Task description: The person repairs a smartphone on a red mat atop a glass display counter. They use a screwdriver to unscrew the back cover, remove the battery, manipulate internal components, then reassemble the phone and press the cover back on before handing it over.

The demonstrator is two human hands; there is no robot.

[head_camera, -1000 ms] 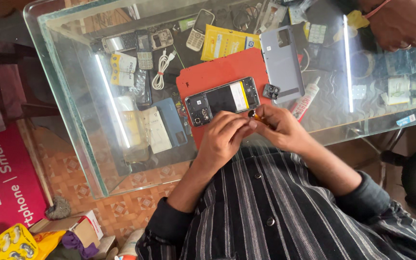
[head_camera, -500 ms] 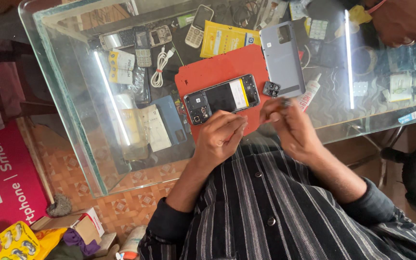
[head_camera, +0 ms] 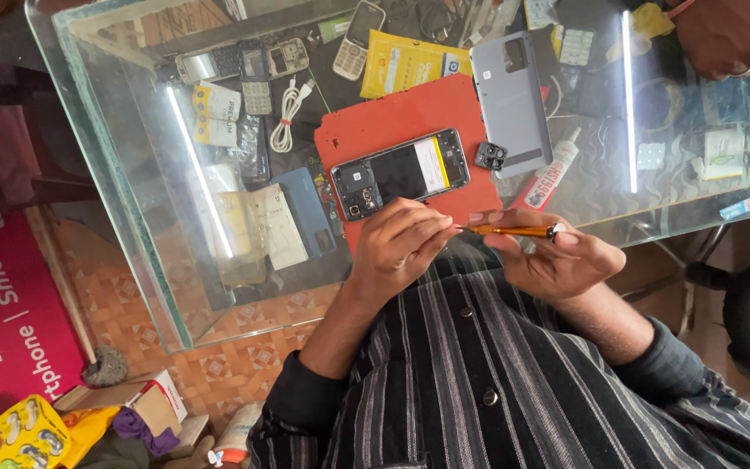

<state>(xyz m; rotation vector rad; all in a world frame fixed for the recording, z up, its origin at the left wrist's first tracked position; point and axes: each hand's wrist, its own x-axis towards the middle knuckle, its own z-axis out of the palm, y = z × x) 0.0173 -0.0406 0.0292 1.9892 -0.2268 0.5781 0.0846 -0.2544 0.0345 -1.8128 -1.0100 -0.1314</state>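
Left hand (head_camera: 401,247) fingers pinch the tip end of a thin orange-handled metal screwdriver (head_camera: 509,231); right hand (head_camera: 557,256) grips its handle, just below the opened black smartphone (head_camera: 399,174) on the red mat (head_camera: 375,130).

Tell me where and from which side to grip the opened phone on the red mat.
Probably by its two long edges near the middle, coming from above. The opened phone lies flat on the red mat with its insides up, so fingers should stay off the face. The left hand and right hand hold an orange screwdriver.
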